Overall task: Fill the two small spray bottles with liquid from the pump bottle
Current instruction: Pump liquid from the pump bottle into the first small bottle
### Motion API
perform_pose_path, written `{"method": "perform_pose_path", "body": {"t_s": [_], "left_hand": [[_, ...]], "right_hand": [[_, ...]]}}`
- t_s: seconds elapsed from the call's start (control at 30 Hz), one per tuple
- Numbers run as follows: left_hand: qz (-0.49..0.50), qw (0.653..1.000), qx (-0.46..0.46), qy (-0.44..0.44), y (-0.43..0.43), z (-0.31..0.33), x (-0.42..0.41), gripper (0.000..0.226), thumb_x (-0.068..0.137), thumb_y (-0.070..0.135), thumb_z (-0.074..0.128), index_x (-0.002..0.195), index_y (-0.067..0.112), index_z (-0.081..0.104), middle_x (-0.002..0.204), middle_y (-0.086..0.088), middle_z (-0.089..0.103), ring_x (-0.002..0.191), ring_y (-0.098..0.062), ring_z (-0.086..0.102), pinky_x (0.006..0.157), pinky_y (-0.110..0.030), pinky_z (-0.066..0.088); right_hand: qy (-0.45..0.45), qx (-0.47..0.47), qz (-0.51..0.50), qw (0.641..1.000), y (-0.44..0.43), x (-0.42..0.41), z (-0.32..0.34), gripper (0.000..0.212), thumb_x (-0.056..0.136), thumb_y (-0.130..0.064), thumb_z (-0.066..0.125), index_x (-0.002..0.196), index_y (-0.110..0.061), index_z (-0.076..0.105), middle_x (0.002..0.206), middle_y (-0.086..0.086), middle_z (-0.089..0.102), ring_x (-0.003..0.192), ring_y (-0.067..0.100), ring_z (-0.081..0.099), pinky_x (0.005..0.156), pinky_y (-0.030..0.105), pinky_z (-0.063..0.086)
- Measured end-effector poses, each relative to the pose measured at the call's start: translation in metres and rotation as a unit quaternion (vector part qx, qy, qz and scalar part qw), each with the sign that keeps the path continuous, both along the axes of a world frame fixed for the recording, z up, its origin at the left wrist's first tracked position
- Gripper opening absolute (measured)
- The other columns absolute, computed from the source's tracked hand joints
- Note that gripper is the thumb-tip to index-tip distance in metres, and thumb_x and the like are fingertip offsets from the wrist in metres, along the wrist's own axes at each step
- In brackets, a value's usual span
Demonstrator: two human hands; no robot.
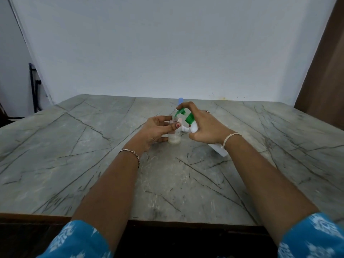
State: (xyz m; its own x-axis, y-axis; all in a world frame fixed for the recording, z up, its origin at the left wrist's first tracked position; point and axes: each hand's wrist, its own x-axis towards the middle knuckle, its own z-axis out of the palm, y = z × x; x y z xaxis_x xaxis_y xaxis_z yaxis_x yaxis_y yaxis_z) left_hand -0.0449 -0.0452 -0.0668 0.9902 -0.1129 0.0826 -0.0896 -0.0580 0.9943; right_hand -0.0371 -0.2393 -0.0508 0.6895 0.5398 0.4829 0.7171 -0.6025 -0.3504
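On the grey marbled table (93, 164), near its middle, the white pump bottle (194, 127) is tipped over toward the left. The right hand (206, 125) is wrapped round its neck with a finger arched over the green pump head (181, 111), likely so the nozzle reaches the other bottle's mouth. The left hand (156, 129) pinches the small clear spray bottle (174, 139) upright on the table, apparently to steady it. That bottle holds only a little cloudy liquid, and a blue object (181, 100) just behind is too hidden to identify.
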Motion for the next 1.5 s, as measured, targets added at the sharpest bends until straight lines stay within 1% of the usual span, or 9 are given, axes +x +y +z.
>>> {"method": "perform_pose_path", "body": {"t_s": [0.1, 0.2, 0.33, 0.47, 0.6, 0.77, 1.07, 1.3, 1.5], "left_hand": [[-0.002, 1.0, -0.001, 0.0, 0.0, -0.001, 0.001, 0.045, 0.08, 0.024, 0.077, 0.122, 0.018, 0.063, 0.103, 0.0, 0.073, 0.097, -0.014, 0.069, 0.073, -0.029, 0.059], [0.002, 1.0, 0.007, 0.003, 0.0, 0.0, 0.001, 0.049, 0.078, 0.026, 0.078, 0.124, 0.019, 0.063, 0.108, 0.0, 0.072, 0.101, -0.017, 0.068, 0.083, -0.035, 0.057], [-0.008, 1.0, 0.024, 0.009, 0.002, 0.004, 0.001, 0.049, 0.077, 0.027, 0.079, 0.122, 0.019, 0.062, 0.112, -0.003, 0.071, 0.105, -0.02, 0.068, 0.075, -0.033, 0.058], [-0.026, 0.999, 0.042, 0.023, 0.004, 0.01, 0.001, 0.042, 0.077, 0.025, 0.079, 0.115, 0.02, 0.063, 0.115, -0.005, 0.07, 0.106, -0.021, 0.067, 0.068, -0.029, 0.057], [-0.044, 0.996, 0.057, 0.045, 0.006, 0.015, 0.003, 0.034, 0.078, 0.024, 0.079, 0.108, 0.023, 0.064, 0.113, -0.002, 0.071, 0.105, -0.02, 0.068, 0.071, -0.029, 0.057], [-0.045, 0.997, 0.048, 0.049, 0.008, 0.011, 0.008, 0.048, 0.074, 0.026, 0.081, 0.117, 0.019, 0.063, 0.116, -0.002, 0.071, 0.103, -0.019, 0.07, 0.084, -0.035, 0.057], [-0.047, 0.997, 0.051, 0.035, 0.01, 0.008, 0.009, 0.038, 0.076, 0.027, 0.08, 0.111, 0.026, 0.063, 0.113, 0.0, 0.072, 0.102, -0.018, 0.07, 0.089, -0.038, 0.057], [-0.048, 0.997, 0.049, 0.037, 0.008, 0.009, 0.007, 0.032, 0.077, 0.027, 0.079, 0.104, 0.032, 0.062, 0.114, 0.004, 0.071, 0.1, -0.013, 0.069, 0.081, -0.031, 0.056], [-0.036, 0.997, 0.052, 0.033, 0.006, 0.008, 0.007, 0.049, 0.076, 0.033, 0.078, 0.122, 0.024, 0.062, 0.114, 0.001, 0.071, 0.099, -0.014, 0.07, 0.081, -0.032, 0.057]], "right_hand": [[-0.006, 0.01, -0.004, 1.0, 0.002, 0.001, 0.0, 0.066, 0.072, -0.008, 0.066, 0.128, -0.024, 0.035, 0.104, 0.0, 0.059, 0.072, 0.009, 0.054, 0.064, 0.028, 0.044], [-0.004, 0.013, -0.002, 1.0, 0.005, 0.003, 0.0, 0.065, 0.072, -0.009, 0.068, 0.127, -0.023, 0.035, 0.106, 0.0, 0.059, 0.071, 0.008, 0.054, 0.065, 0.026, 0.04], [0.015, -0.001, -0.001, 1.0, 0.002, 0.004, 0.003, 0.072, 0.071, -0.012, 0.067, 0.133, -0.028, 0.034, 0.113, 0.001, 0.06, 0.079, 0.019, 0.059, 0.071, 0.033, 0.049], [0.053, 0.0, 0.01, 0.999, 0.0, 0.0, 0.005, 0.089, 0.068, -0.022, 0.062, 0.144, -0.043, 0.022, 0.122, -0.001, 0.057, 0.088, 0.014, 0.059, 0.078, 0.026, 0.052], [0.058, 0.016, 0.006, 0.998, 0.001, 0.0, 0.006, 0.074, 0.069, -0.018, 0.065, 0.134, -0.032, 0.033, 0.114, -0.001, 0.059, 0.085, 0.016, 0.061, 0.075, 0.03, 0.052], [0.033, 0.027, 0.001, 0.999, 0.007, 0.006, 0.006, 0.067, 0.071, -0.01, 0.072, 0.126, -0.023, 0.036, 0.112, 0.002, 0.06, 0.082, 0.017, 0.06, 0.072, 0.023, 0.045], [0.018, -0.005, 0.012, 1.0, 0.001, 0.005, 0.0, 0.085, 0.07, -0.014, 0.065, 0.142, -0.041, 0.027, 0.123, -0.001, 0.058, 0.094, 0.02, 0.061, 0.083, 0.035, 0.054], [-0.003, 0.02, 0.004, 1.0, 0.008, 0.006, 0.001, 0.065, 0.07, -0.009, 0.07, 0.125, -0.024, 0.038, 0.106, -0.001, 0.061, 0.082, 0.019, 0.062, 0.076, 0.044, 0.054], [-0.02, 0.015, -0.007, 1.0, 0.009, 0.008, -0.001, 0.064, 0.069, -0.013, 0.069, 0.123, -0.026, 0.038, 0.105, -0.001, 0.061, 0.08, 0.021, 0.061, 0.074, 0.044, 0.053]]}}
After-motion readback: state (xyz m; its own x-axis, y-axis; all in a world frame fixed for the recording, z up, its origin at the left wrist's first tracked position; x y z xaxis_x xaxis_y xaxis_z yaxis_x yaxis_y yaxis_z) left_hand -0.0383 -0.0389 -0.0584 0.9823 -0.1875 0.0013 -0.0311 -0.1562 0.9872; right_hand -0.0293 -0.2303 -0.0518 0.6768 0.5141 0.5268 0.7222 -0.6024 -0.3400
